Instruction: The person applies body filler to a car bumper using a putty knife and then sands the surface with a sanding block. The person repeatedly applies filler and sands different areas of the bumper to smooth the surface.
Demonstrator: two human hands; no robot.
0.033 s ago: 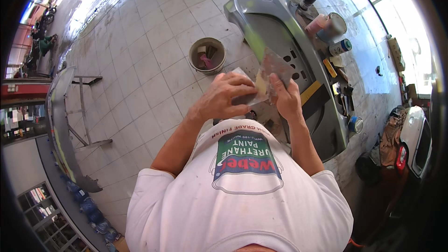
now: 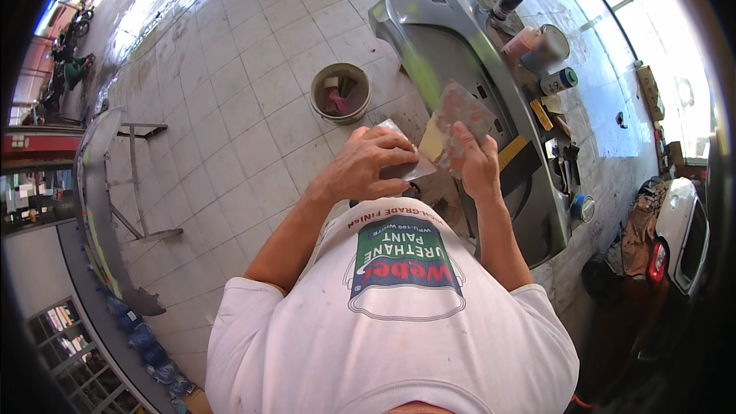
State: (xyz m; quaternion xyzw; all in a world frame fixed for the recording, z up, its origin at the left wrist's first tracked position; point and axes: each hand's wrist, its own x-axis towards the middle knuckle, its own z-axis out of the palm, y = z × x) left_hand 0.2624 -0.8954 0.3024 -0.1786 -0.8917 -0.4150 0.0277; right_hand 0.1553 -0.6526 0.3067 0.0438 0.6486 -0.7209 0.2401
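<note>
My left hand (image 2: 360,165) is closed around a thin, flat putty spreader (image 2: 418,169), its pale corner sticking out past the fingers. In my right hand (image 2: 479,165) is a larger stained putty spreader (image 2: 468,111), gripped with the thumb on top. Yellowish putty (image 2: 434,139) lies along the larger spreader's left side, facing the smaller one. The two tools are close together in front of my shirt. Beyond my right hand lies a grey car bumper (image 2: 429,27) with yellow-green patches.
A bucket (image 2: 316,100) holding blocks and a pink cloth stands on the tiled floor. Right of the bumper are a paint can (image 2: 553,42), a pink bottle (image 2: 523,42) and a dark-capped can (image 2: 560,80). Another bumper (image 2: 100,199) rests by a metal stand (image 2: 136,176) at left.
The two spreaders have moved slightly apart. The larger one in my right hand has turned and shows more of its stained face. Both hands keep their hold.
</note>
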